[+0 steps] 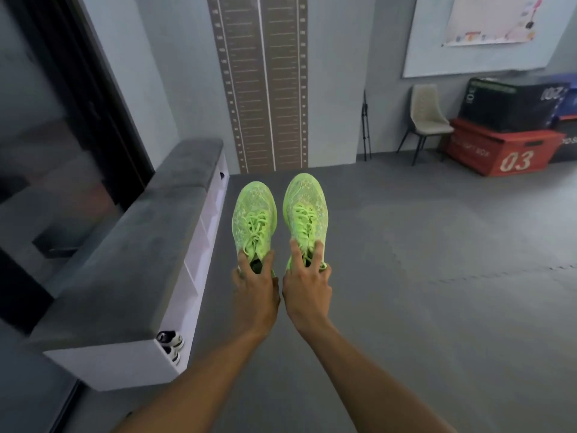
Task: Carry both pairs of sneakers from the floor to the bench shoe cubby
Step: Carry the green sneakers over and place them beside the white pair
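Left hand (254, 284) pinches the collar of one neon-green knit sneaker (253, 218); right hand (307, 284) hooks fingers into the opening of its mate (305, 210). Both shoes held off the grey mat floor (421, 260), toes pointing away, side by side, not touching.

Risk: each shoe hangs from a fingertip hold at the heel end; a swing toward the bench could tip a toe down and slip it loose.

Long white bench (199, 245) with grey cushion top, at left. Nearest cubby holds a black-and-white pair (171, 345). Other cubbies' contents mostly hidden at this angle.
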Demonstrator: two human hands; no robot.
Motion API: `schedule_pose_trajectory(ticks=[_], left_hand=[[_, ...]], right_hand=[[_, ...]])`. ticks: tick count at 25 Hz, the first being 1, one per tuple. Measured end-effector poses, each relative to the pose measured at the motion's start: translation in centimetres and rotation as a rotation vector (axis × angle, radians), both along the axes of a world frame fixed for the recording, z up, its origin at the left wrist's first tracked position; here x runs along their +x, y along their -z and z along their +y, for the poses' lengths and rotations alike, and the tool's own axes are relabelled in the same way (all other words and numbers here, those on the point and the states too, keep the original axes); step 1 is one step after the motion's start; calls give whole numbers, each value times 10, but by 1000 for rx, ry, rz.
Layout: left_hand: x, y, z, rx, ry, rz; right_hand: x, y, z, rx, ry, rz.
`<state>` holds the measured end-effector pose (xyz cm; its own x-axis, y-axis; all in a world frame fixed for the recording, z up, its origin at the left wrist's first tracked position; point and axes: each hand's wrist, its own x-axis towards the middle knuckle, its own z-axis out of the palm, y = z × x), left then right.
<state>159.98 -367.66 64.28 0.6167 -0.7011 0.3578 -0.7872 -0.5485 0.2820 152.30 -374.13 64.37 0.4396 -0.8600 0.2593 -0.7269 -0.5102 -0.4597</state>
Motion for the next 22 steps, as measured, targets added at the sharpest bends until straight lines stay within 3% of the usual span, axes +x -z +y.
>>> schedule_pose_trajectory(ticks=[7,14,22], left_hand=[[102,9,-149,-18,-155,103],[261,27,-275,-51,-234,147],[434,23,-344,-4,-420,197]], right_hand=[[110,0,-153,21,-131,39],[263,11,-271,21,-229,84],[455,0,-359,3,-379,157]])
